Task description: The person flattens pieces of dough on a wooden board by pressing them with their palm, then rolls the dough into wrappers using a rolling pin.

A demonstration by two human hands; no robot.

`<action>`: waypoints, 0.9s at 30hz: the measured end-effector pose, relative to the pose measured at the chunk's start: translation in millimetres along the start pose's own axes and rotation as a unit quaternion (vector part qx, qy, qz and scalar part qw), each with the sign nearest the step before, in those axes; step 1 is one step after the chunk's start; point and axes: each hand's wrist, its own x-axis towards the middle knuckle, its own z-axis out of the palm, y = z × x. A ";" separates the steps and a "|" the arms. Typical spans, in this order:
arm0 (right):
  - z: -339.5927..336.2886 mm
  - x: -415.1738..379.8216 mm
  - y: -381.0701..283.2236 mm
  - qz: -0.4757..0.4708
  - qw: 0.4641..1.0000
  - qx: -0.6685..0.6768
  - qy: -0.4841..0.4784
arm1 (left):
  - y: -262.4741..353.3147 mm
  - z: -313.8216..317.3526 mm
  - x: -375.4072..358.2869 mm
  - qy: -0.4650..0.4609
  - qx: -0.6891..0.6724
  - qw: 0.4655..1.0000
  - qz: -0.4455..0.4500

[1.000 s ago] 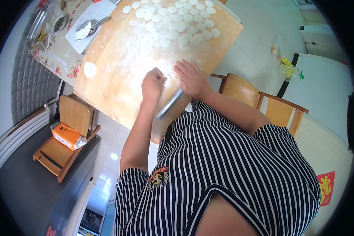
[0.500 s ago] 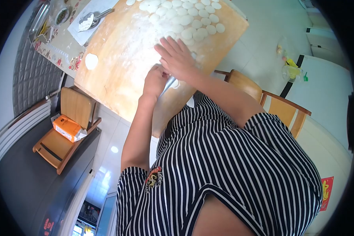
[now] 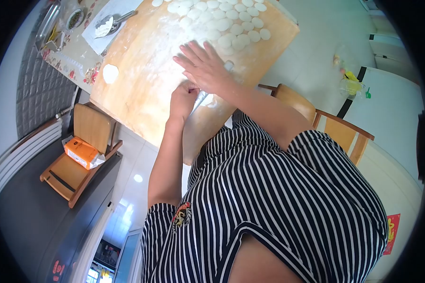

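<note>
A slim, pale rolling pin (image 3: 200, 101) lies slantwise on the floured wooden board (image 3: 141, 75). My right hand (image 3: 207, 70) rests flat across it, fingers stretched and spread. Close beside the pin, the fingers of my left hand (image 3: 183, 100) are pinched together at the edge of a dough wrapper (image 3: 212, 100). Part of that wrapper shows on the pin's right side; the pin and my hands cover the rest, so the pinch itself is partly hidden. Many flat round wrappers (image 3: 231, 28) are spread over the far end of the board.
A single dough round (image 3: 110, 73) lies near the board's left edge. Beyond it, a metal scoop of flour (image 3: 106, 27) sits on white paper, near a small bowl (image 3: 74, 20). Wooden chairs stand left (image 3: 75, 162) and right (image 3: 293, 101); the left one holds an orange packet (image 3: 82, 152).
My right hand has slid left over the rolling pin, and the pin has shifted slightly with it. My left hand stays pinched at nearly the same spot.
</note>
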 end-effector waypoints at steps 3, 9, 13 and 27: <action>0.3 -9.1 -1.4 -0.012 0.999 0.007 0.033 | -2.9 -2.0 -0.9 0.008 0.044 0.996 0.072; -33.5 -110.7 12.0 0.006 0.998 0.010 -0.067 | 2.6 -2.8 -22.3 0.033 0.077 0.996 0.016; -24.3 -95.0 10.7 -0.022 0.999 0.021 -0.021 | -10.7 -6.9 -19.8 -0.031 -0.013 0.998 -0.059; -36.0 -118.8 10.4 0.008 0.999 0.023 -0.045 | -12.3 -5.1 -22.9 0.065 0.142 0.986 0.056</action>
